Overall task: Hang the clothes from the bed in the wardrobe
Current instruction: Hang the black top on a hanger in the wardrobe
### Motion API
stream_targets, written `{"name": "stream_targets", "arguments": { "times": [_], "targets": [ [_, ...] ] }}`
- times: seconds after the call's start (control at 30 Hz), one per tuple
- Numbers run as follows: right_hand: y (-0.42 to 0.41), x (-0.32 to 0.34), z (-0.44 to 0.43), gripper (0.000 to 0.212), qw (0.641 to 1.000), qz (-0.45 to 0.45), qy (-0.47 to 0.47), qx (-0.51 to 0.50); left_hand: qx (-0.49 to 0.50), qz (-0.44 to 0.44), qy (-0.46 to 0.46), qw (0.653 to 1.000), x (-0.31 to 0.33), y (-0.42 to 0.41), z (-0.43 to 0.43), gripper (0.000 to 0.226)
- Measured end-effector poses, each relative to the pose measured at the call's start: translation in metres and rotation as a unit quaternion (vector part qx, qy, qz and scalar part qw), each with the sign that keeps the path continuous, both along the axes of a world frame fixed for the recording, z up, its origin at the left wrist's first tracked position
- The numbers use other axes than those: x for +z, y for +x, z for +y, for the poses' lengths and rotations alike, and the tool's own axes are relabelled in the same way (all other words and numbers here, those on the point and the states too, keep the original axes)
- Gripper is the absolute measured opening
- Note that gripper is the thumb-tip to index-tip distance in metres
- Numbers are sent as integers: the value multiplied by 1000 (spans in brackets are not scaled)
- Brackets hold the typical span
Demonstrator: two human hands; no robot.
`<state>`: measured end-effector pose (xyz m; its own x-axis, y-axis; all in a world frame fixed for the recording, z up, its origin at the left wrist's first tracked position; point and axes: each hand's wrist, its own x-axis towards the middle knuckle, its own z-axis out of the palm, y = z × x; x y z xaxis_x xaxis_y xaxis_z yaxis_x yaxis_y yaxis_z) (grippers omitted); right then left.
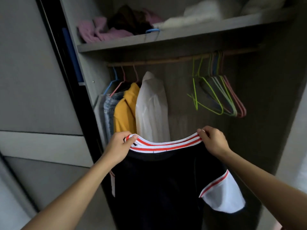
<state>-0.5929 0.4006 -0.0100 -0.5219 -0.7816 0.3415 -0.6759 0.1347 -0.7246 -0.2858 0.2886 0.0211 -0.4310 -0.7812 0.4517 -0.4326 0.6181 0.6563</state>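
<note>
Looking out from the wearer's head, facing forward and slightly down into the open wardrobe [86,72], close to its wooden hanging rail [166,59]. Taking in the shelf [166,37] just above the rail and the empty hangers [225,95] hanging from it. Framing the left hand [119,146], right hand [214,141] and dark shorts [157,188] well below the rail, nearest the lens.

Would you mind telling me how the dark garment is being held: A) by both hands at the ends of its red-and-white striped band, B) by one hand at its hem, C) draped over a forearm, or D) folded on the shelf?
A: the left hand and the right hand each pinch one end of the striped band of the dark garment.
</note>
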Motion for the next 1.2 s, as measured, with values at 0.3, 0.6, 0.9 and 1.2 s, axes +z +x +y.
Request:
{"name": "stream_targets", "arguments": {
  "times": [0.3, 0.6, 0.9, 1.2],
  "targets": [
    [41, 47, -41, 13, 954, 169, -172, -177, -117, 61, -132, 983, 31, -27, -93, 45],
    [-35, 119, -141, 47, 980, 29, 15, -196, -124, 31, -155, 980, 10, -39, -136, 46],
    [-50, 126, -203, 23, 976, -18, -102, -192, -89, 33, -160, 983, 19, -42, -173, 45],
    [-51, 142, -182, 26, 975, -33, -146, -167, -116, 31, -152, 981, 20, -70, -187, 42]
  ]
}}
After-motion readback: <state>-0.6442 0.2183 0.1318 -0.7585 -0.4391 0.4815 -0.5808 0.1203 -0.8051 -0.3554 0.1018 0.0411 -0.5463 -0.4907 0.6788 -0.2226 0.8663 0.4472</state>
